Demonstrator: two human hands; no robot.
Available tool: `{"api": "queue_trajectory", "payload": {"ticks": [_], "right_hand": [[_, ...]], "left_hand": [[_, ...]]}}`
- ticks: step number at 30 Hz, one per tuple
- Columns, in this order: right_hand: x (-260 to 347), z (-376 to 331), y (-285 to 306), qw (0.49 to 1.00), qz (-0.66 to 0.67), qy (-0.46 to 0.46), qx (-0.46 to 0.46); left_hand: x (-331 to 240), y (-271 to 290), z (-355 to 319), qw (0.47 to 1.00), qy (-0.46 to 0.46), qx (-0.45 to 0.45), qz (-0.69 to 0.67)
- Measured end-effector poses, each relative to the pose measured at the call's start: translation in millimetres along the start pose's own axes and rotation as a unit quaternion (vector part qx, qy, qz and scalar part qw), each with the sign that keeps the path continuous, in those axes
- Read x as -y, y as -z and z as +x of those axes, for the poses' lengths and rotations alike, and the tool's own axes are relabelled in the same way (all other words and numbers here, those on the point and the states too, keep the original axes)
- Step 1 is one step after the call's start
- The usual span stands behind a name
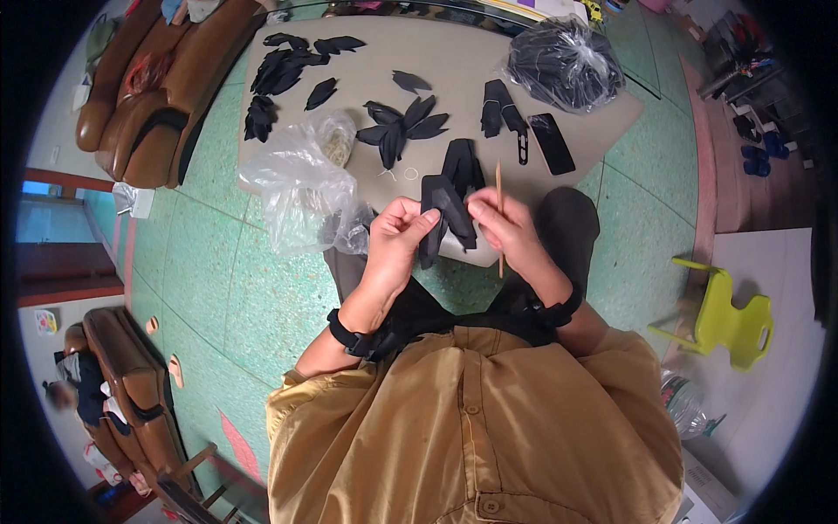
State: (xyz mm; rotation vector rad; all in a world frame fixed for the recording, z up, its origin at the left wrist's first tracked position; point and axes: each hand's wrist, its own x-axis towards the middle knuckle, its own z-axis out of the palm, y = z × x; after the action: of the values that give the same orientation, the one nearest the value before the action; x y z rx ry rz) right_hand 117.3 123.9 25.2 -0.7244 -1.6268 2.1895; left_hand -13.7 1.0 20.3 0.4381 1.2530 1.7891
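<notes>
My left hand (397, 234) and my right hand (504, 229) both grip a long black fabric piece (447, 210) just above the near edge of a low beige table (471, 65). A thin wooden stick (499, 218) is also held upright in my right hand. Right behind the held piece lies another folded black piece (463, 164). Several black leaf-shaped fabric pieces (401, 127) are laid in a fan at the table's middle, and more of them (279, 74) are heaped at its far left.
A crumpled clear plastic bag (301, 179) hangs over the table's left edge. A bag of black pieces (563, 61) sits at the far right, a black phone (552, 143) beside a bundled black strip (502, 109). Brown sofas (161, 83) stand left, a yellow-green child's chair (729, 319) right.
</notes>
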Motion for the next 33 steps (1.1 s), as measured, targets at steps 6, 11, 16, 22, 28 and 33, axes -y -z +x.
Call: {"api": "queue_trajectory", "payload": {"ticks": [6,11,16,22,28,33], "right_hand": [[1.9,-1.6,-9.7,0.961,-0.236,0.137,-0.034],[-3.1,-4.9,6.2,0.743,-0.548,0.378,0.069],[-1.5,-2.2,-3.4,0.748,-0.491,0.446,0.014],[-11.4,-2.1,3.9,0.997,-0.069,0.018,0.039],[-20.8,-3.4,-5.4,0.978,-0.175,0.085,-0.079],[-29.5,-0.8,-3.7,0.993,-0.027,0.07,-0.087]], "left_hand": [[-13.1,-1.1,2.3,0.991,0.049,-0.004,0.121],[-24.4,12.8,5.4,0.943,0.307,0.024,-0.124],[-18.9,14.2,6.0,0.948,0.287,0.041,-0.13],[-18.2,8.3,5.8,0.973,0.101,0.129,0.16],[6.8,3.0,1.2,0.988,0.03,0.065,0.136],[7.9,-4.0,-8.3,0.96,-0.027,0.104,0.259]]}}
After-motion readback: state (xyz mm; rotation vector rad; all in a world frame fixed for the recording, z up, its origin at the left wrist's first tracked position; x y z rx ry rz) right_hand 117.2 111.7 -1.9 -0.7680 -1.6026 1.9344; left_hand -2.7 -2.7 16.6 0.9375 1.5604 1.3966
